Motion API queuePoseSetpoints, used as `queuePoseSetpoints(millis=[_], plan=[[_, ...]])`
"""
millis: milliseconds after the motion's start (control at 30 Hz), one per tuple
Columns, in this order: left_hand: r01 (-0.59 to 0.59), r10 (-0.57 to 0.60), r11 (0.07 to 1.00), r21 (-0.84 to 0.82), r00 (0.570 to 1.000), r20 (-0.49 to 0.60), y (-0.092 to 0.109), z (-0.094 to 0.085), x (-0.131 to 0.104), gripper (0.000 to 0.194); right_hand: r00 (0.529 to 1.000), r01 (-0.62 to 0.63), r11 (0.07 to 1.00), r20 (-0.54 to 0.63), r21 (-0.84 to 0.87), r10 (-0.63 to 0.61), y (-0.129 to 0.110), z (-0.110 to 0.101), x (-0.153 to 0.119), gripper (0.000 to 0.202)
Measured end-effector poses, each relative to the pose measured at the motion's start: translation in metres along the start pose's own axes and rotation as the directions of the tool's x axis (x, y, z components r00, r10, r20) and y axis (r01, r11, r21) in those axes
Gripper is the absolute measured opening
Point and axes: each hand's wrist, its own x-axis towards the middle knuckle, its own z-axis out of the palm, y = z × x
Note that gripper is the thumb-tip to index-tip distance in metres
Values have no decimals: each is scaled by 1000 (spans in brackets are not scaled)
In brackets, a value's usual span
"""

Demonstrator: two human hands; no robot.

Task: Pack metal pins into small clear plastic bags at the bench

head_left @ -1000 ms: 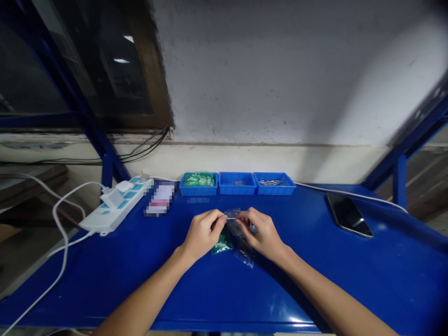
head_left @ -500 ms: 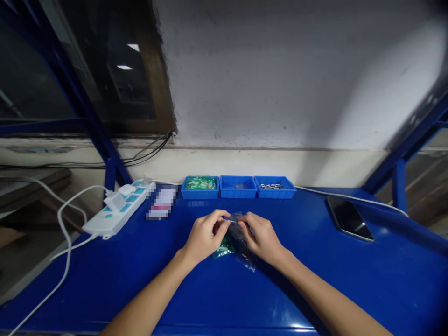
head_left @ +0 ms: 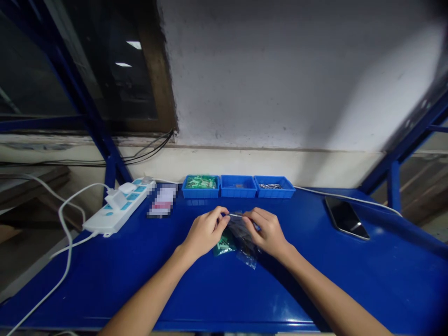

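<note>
Between my hands hangs a clear plastic bag (head_left: 247, 247), its top edge stretched from side to side. My left hand (head_left: 207, 229) pinches the left end of that edge between thumb and fingers. At the other end, my right hand (head_left: 263, 229) is closed on the bag's top. Dark contents show faintly through the plastic; I cannot make them out. Just behind and left of it lies a green-looking bag (head_left: 224, 245) with small pale green pieces inside, partly covered by my left hand and the clear bag.
Three blue bins stand along the wall: one with green pieces (head_left: 200, 186), a middle one (head_left: 238, 187) with little in it, and one with metal pins (head_left: 274, 187). A power strip (head_left: 115, 210) and a blurred-out phone-like rectangle (head_left: 162, 201) lie left; a phone (head_left: 347, 218) lies right.
Both hands have risen slightly and moved a little apart, pulling the bag's top edge straighter. My view has shifted slightly.
</note>
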Motion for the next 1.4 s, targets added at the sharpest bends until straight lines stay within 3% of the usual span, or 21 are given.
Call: queuePoseSetpoints(millis=[167,333,400,533,667,733,800,900,933,1000,1100,1167,1233,1333,1400], plan=[[29,-41,995,93,991,131,-19,-9,0,29,959,-71,996,-279,-50,54,8,-25,13,13],[9,-55,992,129,931,360,-38,-14,-5,47,816,-219,974,-558,-56,152,10,-28,27,6],[16,-62,993,118,915,399,-39,-14,-5,46,792,-244,968,-587,-52,168,12,-22,27,6],[53,-96,992,113,898,429,-37,-13,-4,29,806,-254,962,-572,-104,151,27,-16,23,7],[112,-134,991,75,890,436,-39,-13,-3,28,740,-408,885,-648,-223,178,65,-22,23,15],[161,-168,985,54,887,430,-39,-14,-2,28,763,-538,794,-564,-283,316,83,-23,23,25],[193,-177,981,2,897,405,-38,-18,1,22,790,-603,727,-372,-329,487,92,-18,20,37],[165,-130,980,-110,953,275,-33,-24,5,15,798,-600,777,-70,-193,599,76,-3,13,36],[136,-110,982,-127,974,197,-31,-26,6,14,790,-610,789,17,-73,613,64,2,12,34],[53,-49,991,-124,998,32,-27,-25,6,11,743,-669,717,174,196,646,34,13,12,40],[-140,137,989,-49,989,-56,-22,-17,2,7,648,-754,436,450,491,615,-5,22,15,49],[-258,258,966,17,966,6,-18,-9,-1,15,638,-746,296,512,596,576,-19,24,16,43],[-309,305,949,57,950,69,-12,-3,-4,18,644,-719,230,505,656,575,-20,25,16,38],[-278,272,960,43,956,112,-4,0,-5,6,626,-693,212,429,689,652,-10,25,14,33],[-209,212,977,-35,966,147,-3,-1,-3,9,627,-667,251,347,702,698,-2,26,12,29]])
